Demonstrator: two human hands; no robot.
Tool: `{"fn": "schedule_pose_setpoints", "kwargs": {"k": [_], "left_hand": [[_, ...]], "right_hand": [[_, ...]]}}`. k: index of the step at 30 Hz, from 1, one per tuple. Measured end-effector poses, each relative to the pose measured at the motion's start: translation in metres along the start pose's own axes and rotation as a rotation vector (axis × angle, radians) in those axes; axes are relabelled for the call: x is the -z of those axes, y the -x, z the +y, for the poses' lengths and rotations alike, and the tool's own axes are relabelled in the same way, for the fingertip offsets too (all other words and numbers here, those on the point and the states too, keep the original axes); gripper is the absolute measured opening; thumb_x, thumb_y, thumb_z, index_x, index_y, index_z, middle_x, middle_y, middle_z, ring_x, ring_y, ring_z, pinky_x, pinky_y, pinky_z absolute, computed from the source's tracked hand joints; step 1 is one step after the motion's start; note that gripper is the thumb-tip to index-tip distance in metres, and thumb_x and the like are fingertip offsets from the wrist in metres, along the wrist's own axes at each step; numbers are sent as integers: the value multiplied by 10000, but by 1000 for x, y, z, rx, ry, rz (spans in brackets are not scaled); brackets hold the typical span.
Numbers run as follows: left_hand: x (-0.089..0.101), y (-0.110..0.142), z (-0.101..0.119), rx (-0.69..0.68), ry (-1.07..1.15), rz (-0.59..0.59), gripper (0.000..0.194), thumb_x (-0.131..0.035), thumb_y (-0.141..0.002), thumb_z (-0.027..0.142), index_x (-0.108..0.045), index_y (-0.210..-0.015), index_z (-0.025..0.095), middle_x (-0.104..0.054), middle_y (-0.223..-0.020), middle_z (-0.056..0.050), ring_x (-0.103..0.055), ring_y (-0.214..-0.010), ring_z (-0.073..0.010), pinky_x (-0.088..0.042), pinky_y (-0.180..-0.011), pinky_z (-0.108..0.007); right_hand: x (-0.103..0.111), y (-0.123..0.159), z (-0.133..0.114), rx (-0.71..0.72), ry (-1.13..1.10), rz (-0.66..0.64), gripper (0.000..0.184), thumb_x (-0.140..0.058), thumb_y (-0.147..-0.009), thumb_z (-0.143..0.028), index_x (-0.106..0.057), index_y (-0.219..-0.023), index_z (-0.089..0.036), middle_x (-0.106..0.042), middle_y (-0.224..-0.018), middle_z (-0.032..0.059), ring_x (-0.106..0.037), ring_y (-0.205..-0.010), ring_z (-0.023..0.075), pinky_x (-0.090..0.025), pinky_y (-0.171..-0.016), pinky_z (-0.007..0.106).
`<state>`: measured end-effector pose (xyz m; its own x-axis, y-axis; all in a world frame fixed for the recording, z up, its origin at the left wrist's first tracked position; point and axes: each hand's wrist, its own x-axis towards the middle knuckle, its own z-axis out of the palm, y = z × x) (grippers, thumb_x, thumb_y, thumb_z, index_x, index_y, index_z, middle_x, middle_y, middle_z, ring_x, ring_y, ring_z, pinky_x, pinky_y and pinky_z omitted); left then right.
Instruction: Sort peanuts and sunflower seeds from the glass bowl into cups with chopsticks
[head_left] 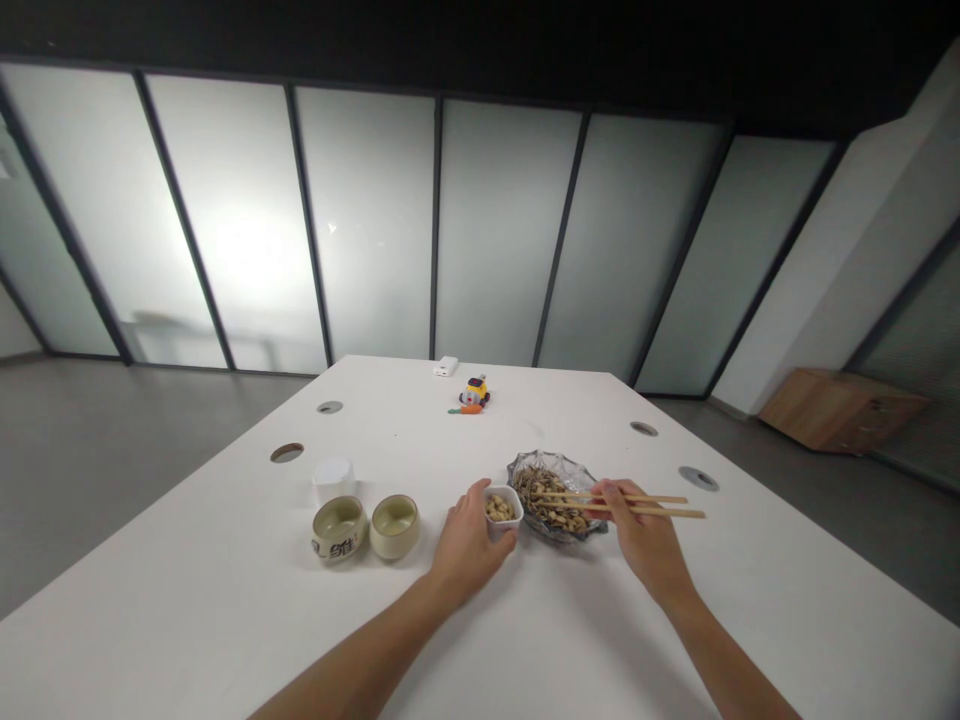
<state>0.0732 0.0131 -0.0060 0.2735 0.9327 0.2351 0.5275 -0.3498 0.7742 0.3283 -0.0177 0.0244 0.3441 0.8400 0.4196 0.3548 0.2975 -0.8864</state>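
My left hand [471, 543] is closed around a small white cup [508, 524], its fingers on the near and far sides. Pale nuts or kernels [498, 507] lie inside that cup. In my right hand [637, 530] are wooden chopsticks [660, 505], their tips pointing left into a clear glass bowl [579, 470]. The bowl has a scalloped rim and holds a mix of striped seeds [537, 482] and pale kernels. The white cup stands right beside the bowl, on its left. Whether the chopstick tips pinch a piece is too small to tell.
Two pale green ceramic cups [394, 527] and an upturned-looking white container [334, 480] stand to the left. Farther back on the white table [405, 430] are a yellow toy vehicle [475, 390], a toy carrot [471, 410] and a white device [446, 366]. Round cable holes [287, 453] pierce both sides.
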Motion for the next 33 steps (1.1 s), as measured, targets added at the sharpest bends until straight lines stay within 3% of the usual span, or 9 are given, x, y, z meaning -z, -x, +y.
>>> {"fn": "schedule_pose_setpoints", "kwargs": {"k": [4,7,10,15,19,23,27,33], "left_hand": [[-1,0,-1,31,95,68,766,-703,-838,286,-379,-1517,145,-575,-1473,-173,-533,-1390,-309,-407,-1187,-449],[-1,3,1,-87,56,161,731,-709,-824,232,-415,-1491,186,-580,-1461,-145,-512,-1402,-301,-383,-1211,-480],[-2,4,3,-187,20,170,711,-729,-807,219,-455,-1463,221,-604,-1430,-120,-523,-1380,-299,-383,-1209,-496],[0,1,0,11,129,136,723,-723,-849,349,-417,-1474,152,-577,-1466,-178,-538,-1386,-306,-412,-1184,-456],[3,1,2,66,195,67,717,-694,-883,433,-402,-1479,163,-667,-1346,-153,-643,-1243,-286,-485,-1092,-423],[5,5,9,45,204,57,661,-686,-883,431,-442,-1443,180,-692,-1303,-130,-662,-1201,-273,-490,-1087,-408],[6,8,12,-40,173,50,677,-713,-854,404,-460,-1442,182,-645,-1377,-137,-619,-1275,-290,-463,-1131,-422],[5,11,13,-196,46,86,639,-733,-828,277,-484,-1412,203,-610,-1344,-120,-556,-1308,-293,-445,-1161,-444]], "right_hand": [[-2,1,-1,0,18,-8,546,-632,-876,-759,-717,-814,-223,-771,-783,91,-743,-625,257,-644,-615,378],[-3,2,-3,6,27,-7,539,-627,-881,-755,-716,-809,-228,-769,-768,84,-734,-604,254,-636,-604,377],[-5,3,-3,22,33,-5,528,-623,-891,-743,-716,-803,-230,-773,-767,82,-734,-605,256,-628,-592,374],[-5,3,-3,29,55,-3,550,-609,-891,-761,-709,-804,-228,-762,-761,75,-738,-635,257,-620,-602,370],[-3,3,-6,79,38,42,573,-566,-916,-770,-688,-801,-222,-728,-738,62,-715,-608,234,-607,-605,360],[-1,6,-15,223,29,152,531,-513,-984,-702,-656,-810,-221,-683,-752,43,-688,-595,203,-586,-589,342],[-3,14,-24,520,182,216,461,-462,-1059,-565,-658,-807,-232,-655,-763,54,-671,-714,217,-567,-639,350],[-11,24,-33,823,205,16,288,-457,-1095,-393,-649,-935,-250,-703,-887,79,-721,-901,243,-606,-768,389]]}}
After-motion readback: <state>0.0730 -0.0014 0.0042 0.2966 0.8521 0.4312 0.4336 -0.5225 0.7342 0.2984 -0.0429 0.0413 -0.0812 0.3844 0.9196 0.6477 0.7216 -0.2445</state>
